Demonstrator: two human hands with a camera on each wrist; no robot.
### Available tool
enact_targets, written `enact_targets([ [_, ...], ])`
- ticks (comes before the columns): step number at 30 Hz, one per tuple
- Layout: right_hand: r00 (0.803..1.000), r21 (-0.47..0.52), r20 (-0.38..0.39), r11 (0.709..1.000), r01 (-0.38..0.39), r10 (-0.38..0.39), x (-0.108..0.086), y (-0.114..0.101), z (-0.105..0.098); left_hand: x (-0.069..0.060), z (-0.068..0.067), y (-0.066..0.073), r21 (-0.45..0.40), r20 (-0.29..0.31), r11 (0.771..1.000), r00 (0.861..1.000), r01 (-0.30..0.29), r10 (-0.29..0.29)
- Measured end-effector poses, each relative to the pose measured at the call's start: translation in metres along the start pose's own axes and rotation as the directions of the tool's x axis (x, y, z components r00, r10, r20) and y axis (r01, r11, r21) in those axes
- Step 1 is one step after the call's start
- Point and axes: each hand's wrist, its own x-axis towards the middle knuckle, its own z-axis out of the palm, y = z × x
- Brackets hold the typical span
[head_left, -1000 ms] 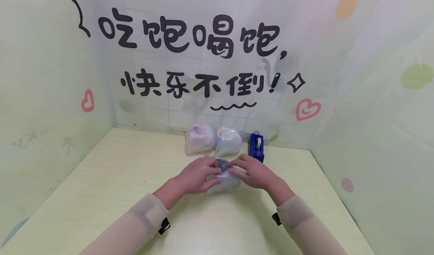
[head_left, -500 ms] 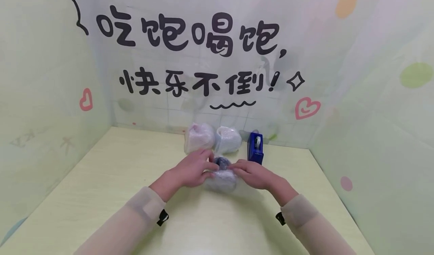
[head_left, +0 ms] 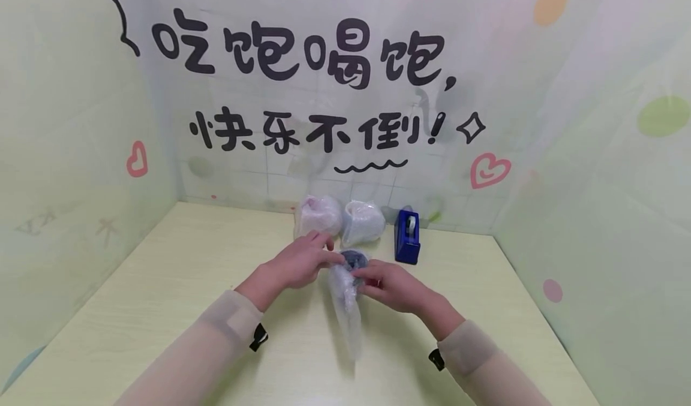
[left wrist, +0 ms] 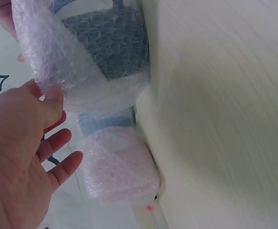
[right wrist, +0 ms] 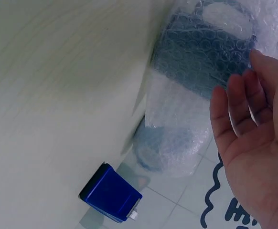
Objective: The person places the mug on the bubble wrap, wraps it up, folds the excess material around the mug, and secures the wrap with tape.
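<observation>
A dark blue-grey cup (right wrist: 187,43), with what looks like a handle, stands on the table wrapped in bubble wrap (left wrist: 48,52). A long flap of the wrap hangs toward the front in the head view. My left hand (head_left: 297,262) pinches the wrap's edge between thumb and forefinger; its other fingers are spread loosely in the left wrist view. At the cup's right side, my right hand (head_left: 396,286) holds the wrap with thumb and fingertips, partly hidden behind the wrap in the right wrist view.
Behind the cup stand a pinkish wrapped bundle (head_left: 320,215) and a pale bluish-white wrapped bundle (head_left: 364,221). To their right is a blue tape dispenser (head_left: 407,237). Printed partition walls (head_left: 610,214) enclose the pale wooden table (head_left: 178,286) at the back and sides.
The bubble wrap lay around the cup's front; now a flap of it hangs out toward the front. My left hand has moved slightly left and back. The right hand has turned against the wrap.
</observation>
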Motion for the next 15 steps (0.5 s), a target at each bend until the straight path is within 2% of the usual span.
enact_targets([
  [2, 0.999, -0.011, -0.035, 1.0, 0.009, -0.01, 0.002, 0.001, 0.005, -0.001, 0.001, 0.0, -0.022, -0.004, 1.0, 1.0, -0.005, 0.004],
  [5, 0.995, -0.062, -0.09, 0.997, 0.034, -0.04, 0.003, 0.004, 0.011, -0.001, 0.005, 0.001, -0.111, 0.009, 0.994, 1.0, 0.009, -0.008],
  [10, 0.987, -0.203, -0.132, 0.977, 0.062, -0.09, 0.004, 0.004, 0.018, 0.0, 0.012, 0.005, -0.285, 0.067, 0.955, 0.996, 0.081, -0.065],
  [15, 0.988, -0.284, -0.137, 0.958, 0.036, -0.078, 0.003, 0.0, 0.02, 0.001, 0.019, 0.008, -0.333, 0.038, 0.94, 0.998, 0.067, -0.057],
])
